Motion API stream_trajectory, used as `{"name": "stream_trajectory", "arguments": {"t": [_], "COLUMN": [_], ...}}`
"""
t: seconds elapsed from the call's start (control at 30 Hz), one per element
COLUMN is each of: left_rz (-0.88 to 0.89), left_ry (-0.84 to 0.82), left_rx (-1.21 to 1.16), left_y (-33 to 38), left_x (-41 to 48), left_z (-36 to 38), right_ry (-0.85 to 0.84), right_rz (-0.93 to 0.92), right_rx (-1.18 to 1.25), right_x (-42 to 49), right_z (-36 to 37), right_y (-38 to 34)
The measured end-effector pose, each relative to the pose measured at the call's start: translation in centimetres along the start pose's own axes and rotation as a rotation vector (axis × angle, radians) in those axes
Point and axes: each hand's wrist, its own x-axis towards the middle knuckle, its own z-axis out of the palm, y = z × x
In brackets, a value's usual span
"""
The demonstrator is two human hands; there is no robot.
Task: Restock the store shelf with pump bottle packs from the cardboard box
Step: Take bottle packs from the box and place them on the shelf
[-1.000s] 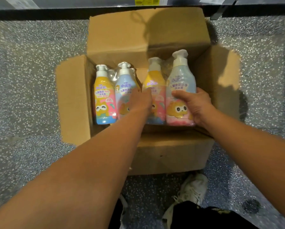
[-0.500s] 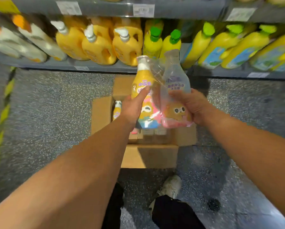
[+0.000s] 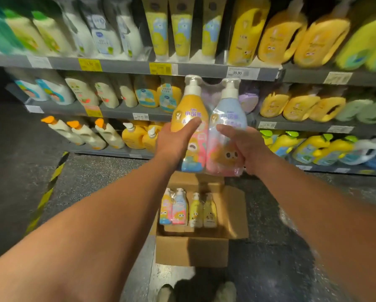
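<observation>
We hold the pump bottle pack [image 3: 204,136] upright, high above the cardboard box [image 3: 191,251]. Our left hand [image 3: 174,142] and right hand [image 3: 245,149] clamp its two sides, with the thumbs across its front. More packs [image 3: 174,207] stand inside the box, and the store shelf [image 3: 204,70] rises behind it.

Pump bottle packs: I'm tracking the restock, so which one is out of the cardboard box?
The raised pack, gripped upright between left hand and right hand. The orange-blue pack and pale yellow pack stand in the cardboard box.

The head camera looks forward and down, facing the store shelves [image 3: 204,69] near ahead, cardboard box [image 3: 191,251] below.
</observation>
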Motion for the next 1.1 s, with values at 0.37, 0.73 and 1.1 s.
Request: {"name": "stream_trajectory", "arguments": {"t": [0.37,0.73,1.1], "left_rz": [0.281,0.448,0.492], "left_ry": [-0.084,-0.063,0.026], "left_rx": [-0.038,-0.062,-0.146], "left_y": [13.8,22.6,25.4], "left_x": [-6.4,-12.8,-17.3], "left_z": [-1.5,4.8,14.7], "right_ry": [0.152,0.171,0.072], "right_rz": [-0.284,-0.424,-0.481], "right_rx": [0.03,0.066,-0.044], "right_x": [-9.8,-13.5,-14.5], "right_z": [1.1,-5.6,-15.8], "right_y": [-12.6,-21.5,-27.0]}}
